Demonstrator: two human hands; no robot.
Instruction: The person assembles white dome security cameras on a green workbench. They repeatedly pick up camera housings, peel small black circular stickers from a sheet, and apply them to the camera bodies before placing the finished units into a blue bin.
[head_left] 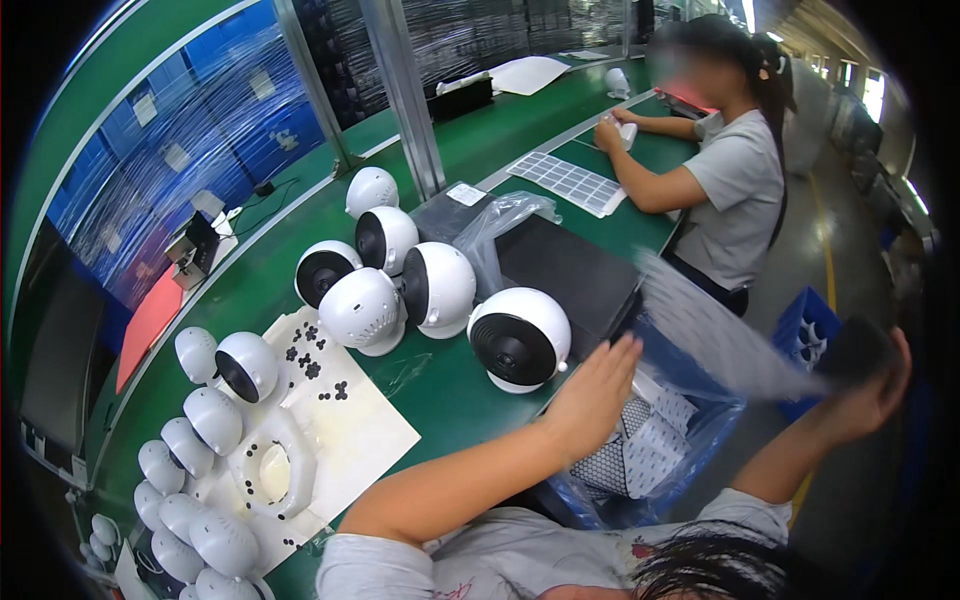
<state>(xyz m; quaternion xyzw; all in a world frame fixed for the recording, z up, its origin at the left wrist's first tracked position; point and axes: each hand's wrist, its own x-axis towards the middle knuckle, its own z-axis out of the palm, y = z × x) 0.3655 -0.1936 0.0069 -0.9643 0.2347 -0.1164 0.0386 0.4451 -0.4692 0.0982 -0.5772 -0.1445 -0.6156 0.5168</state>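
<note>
My left hand is open, its fingers stretched out over the near edge of the bench, apparently holding nothing. Just beyond it stands a white ball-shaped camera with a black round front. Out to the right, my right hand is closed on a motion-blurred sheet, pale along most of its length and dark at the hand. Below and between my hands, a blue lined bin holds crumpled patterned sheets. A dark flat stack lies on the bench behind the camera.
More white cameras stand behind, and several white shells line the left. Black small pads and a white ring fixture sit on pale paper. A co-worker sits far right near a label sheet.
</note>
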